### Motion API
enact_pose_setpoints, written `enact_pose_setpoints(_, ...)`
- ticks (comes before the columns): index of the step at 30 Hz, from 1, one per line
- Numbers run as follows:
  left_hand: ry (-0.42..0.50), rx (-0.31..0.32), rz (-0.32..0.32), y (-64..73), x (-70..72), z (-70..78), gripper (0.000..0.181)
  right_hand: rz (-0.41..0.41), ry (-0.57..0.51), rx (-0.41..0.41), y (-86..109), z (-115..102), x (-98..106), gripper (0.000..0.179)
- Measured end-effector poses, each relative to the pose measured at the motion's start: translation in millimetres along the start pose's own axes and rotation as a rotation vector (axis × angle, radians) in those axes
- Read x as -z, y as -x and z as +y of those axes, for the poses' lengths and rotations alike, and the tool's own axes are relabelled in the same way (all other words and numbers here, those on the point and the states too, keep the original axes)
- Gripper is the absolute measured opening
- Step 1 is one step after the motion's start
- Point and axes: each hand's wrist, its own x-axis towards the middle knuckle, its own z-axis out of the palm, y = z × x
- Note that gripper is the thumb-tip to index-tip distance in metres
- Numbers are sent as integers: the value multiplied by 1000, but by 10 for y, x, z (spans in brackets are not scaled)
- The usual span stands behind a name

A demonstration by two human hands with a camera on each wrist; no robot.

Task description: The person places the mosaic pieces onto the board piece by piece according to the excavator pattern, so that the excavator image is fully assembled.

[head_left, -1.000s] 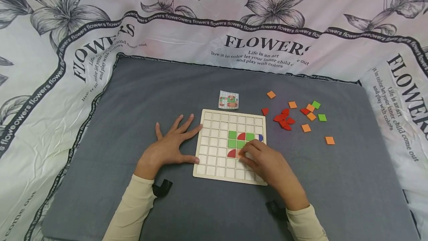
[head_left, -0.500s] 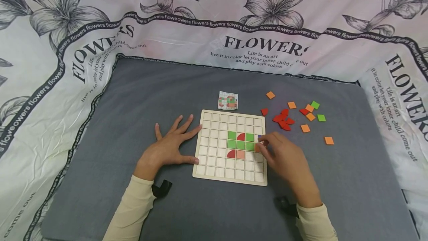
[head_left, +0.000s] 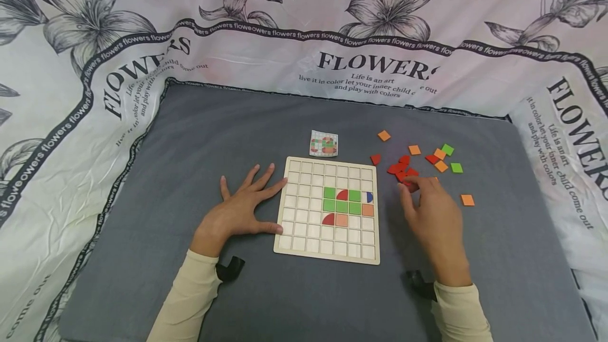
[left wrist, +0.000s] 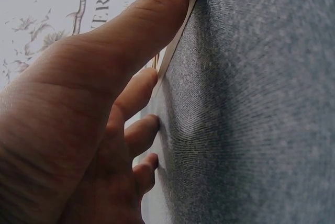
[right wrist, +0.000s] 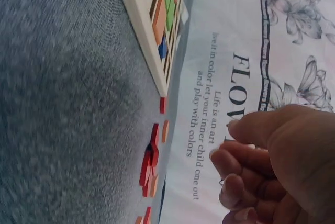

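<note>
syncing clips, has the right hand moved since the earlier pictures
Yes: in the head view, the right hand moved rightward off the board, toward the red pieces.

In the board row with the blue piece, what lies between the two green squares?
A red quarter-circle piece lies between those green squares; the head view shows it.

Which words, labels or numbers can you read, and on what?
"FLOWERS": large, repeated on the floral sheet, some folded or cut off.
"flowers flowers flowers": along the sheet's black band.
"Life is an art": on the sheet, below FLOWERS.
"live it in color let your inner child come out": next line.
"and play with colors": last line.
Too small to read: marks on the thin black hem.
No readable text on the pattern card.
</note>
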Motion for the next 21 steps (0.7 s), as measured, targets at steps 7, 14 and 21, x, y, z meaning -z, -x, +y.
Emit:
enact_pose_setpoints(7,-1,-1,-4,-4,-3,-4,112,85,31,-89,-35,131,2,29)
enact_pose_setpoints(14,-4,2,-7,-7,-12,-14,113,86,54,-194,-98,308,-3,34)
enact_pose_setpoints(21,-3,3,-9,-9,-21,-16,114,61,93,-250,-133,422,-24,32)
